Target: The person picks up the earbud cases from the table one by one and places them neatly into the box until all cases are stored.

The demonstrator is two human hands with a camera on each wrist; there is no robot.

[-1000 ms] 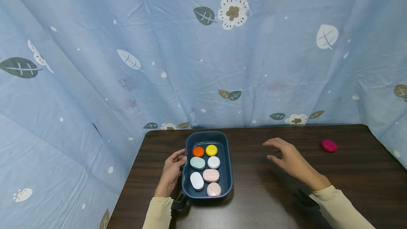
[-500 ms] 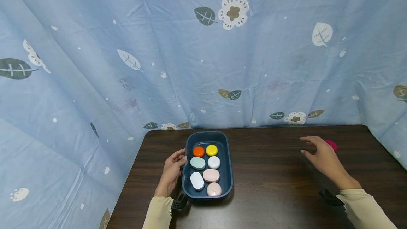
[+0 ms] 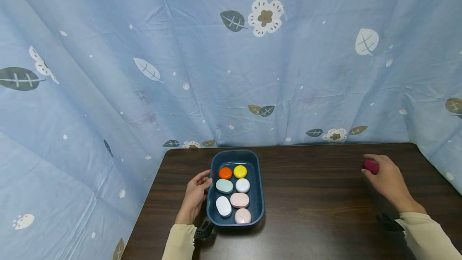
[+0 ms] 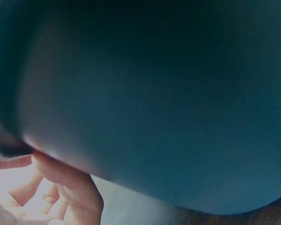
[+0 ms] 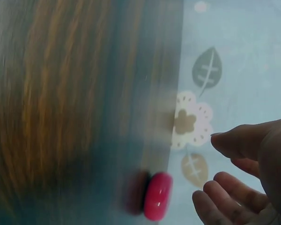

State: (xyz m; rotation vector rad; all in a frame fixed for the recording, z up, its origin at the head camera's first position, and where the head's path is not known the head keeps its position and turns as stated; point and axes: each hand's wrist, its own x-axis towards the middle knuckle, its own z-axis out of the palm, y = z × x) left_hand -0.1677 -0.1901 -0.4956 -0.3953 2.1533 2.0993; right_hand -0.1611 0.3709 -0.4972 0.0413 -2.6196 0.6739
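Note:
A dark blue tray (image 3: 236, 155) stands left of centre on the table. My left hand (image 3: 195, 196) holds its left edge, thumb at the rim; the tray's side fills most of the left wrist view. Inside lie several smooth, pebble-like pieces, among them an orange disc (image 3: 225, 173), a yellow disc (image 3: 240, 171), a pale green oval (image 3: 224, 186) and a pink oval (image 3: 240, 200). Far to the right, my right hand (image 3: 390, 177) has thumb and fingers spread around a glossy magenta disc (image 3: 370, 166). In the right wrist view a gap shows between fingertips and disc.
The brown wooden table (image 3: 306, 196) ends at the back against a light blue curtain (image 3: 202, 71) printed with leaves and flowers. The curtain also comes down along the left and right sides.
My right hand has moved right across the table, from near the middle to the magenta disc. The left hand and the tray have stayed in place.

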